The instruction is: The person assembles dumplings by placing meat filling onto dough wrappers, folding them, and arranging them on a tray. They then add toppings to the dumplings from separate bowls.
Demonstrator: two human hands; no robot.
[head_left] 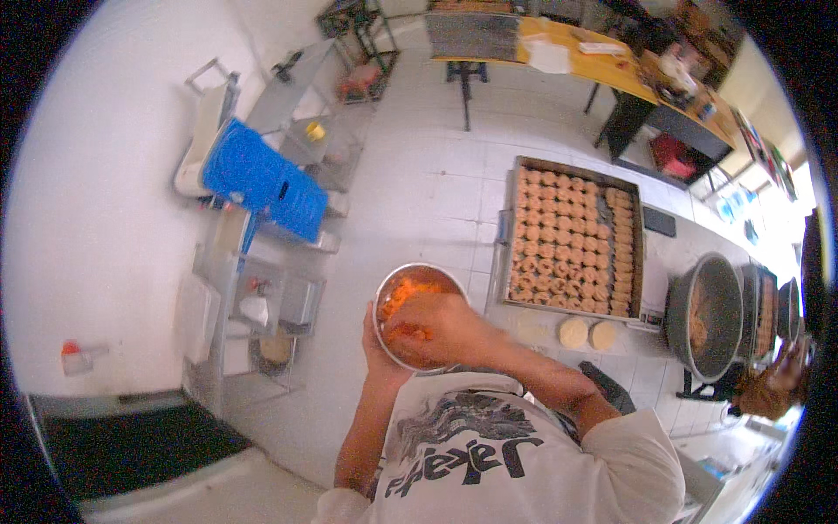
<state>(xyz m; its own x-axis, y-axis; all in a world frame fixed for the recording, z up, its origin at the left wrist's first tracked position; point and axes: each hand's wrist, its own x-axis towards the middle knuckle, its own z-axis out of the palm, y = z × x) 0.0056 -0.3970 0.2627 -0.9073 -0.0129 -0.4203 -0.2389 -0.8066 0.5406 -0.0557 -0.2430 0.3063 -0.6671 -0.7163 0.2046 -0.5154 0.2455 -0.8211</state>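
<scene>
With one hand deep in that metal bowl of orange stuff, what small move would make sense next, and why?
Probably lift a small portion out. The right hand is buried in the orange filling inside the round metal bowl, which the left hand steadies from below, and two plain flat dough rounds wait on the counter beside the tray of finished pieces.

Round steel bowl (390, 288), tilted, held above white floor, orange shredded filling (403, 295) inside

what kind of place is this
Probably a small food-production kitchen or bakery: a big tray of round patties sits on the tiled counter, large pans stand beside it, and the hands mix orange filling in a metal bowl.
</scene>
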